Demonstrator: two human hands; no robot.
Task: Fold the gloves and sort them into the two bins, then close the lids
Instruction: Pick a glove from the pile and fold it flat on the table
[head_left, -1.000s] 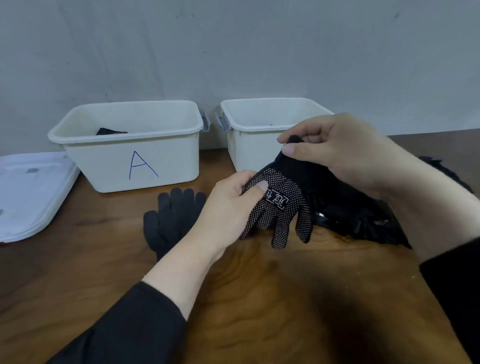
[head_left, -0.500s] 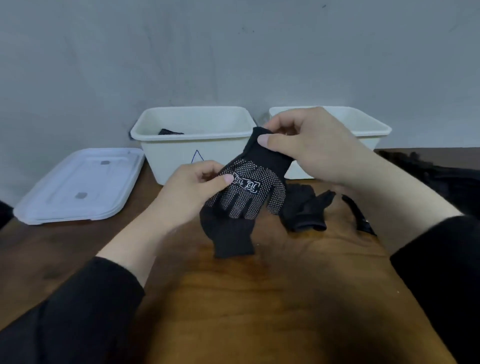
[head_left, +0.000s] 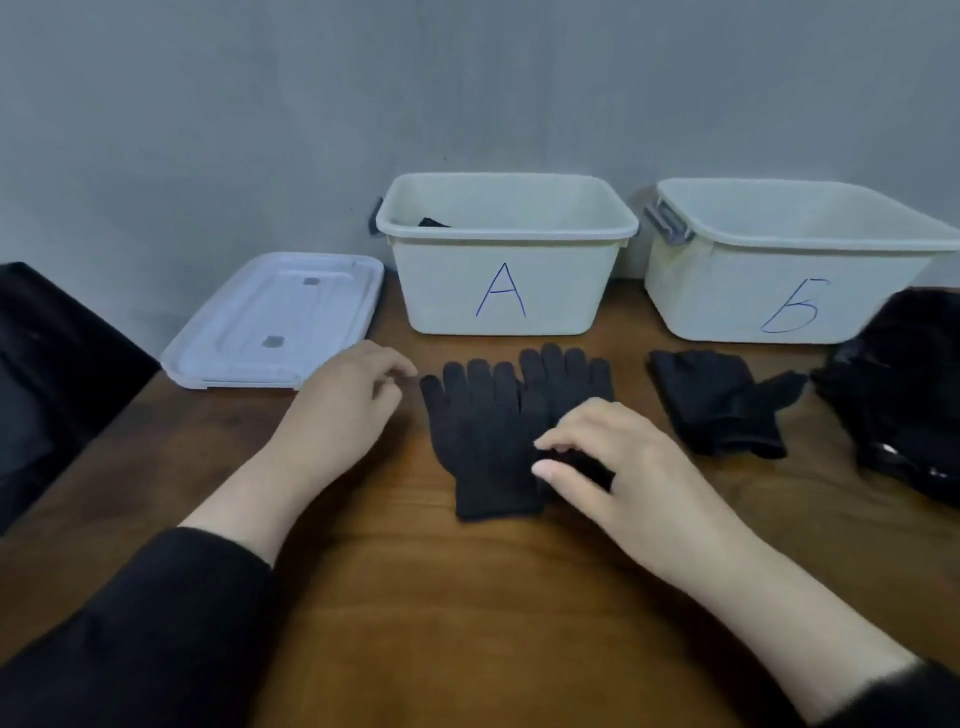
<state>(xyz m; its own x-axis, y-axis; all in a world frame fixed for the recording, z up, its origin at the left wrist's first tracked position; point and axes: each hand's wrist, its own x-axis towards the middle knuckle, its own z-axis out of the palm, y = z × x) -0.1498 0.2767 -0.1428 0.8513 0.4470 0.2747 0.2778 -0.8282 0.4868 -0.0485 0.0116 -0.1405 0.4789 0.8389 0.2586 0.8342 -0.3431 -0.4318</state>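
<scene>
- Gloves: a plain black pair (head_left: 498, 431) lies flat on the tabletop (head_left: 467, 597) before bin A (head_left: 504, 291); a folded pair (head_left: 719, 402) sits before bin Б (head_left: 779, 296).
- Right hand (head_left: 618, 467): grip loosely curled, fingertips touching the flat pair.
- Left hand (head_left: 345, 402): grip relaxed, beside that pair, holding nothing.
- Both bins are uncovered; lids (head_left: 275, 319) rest left of bin A.
</scene>
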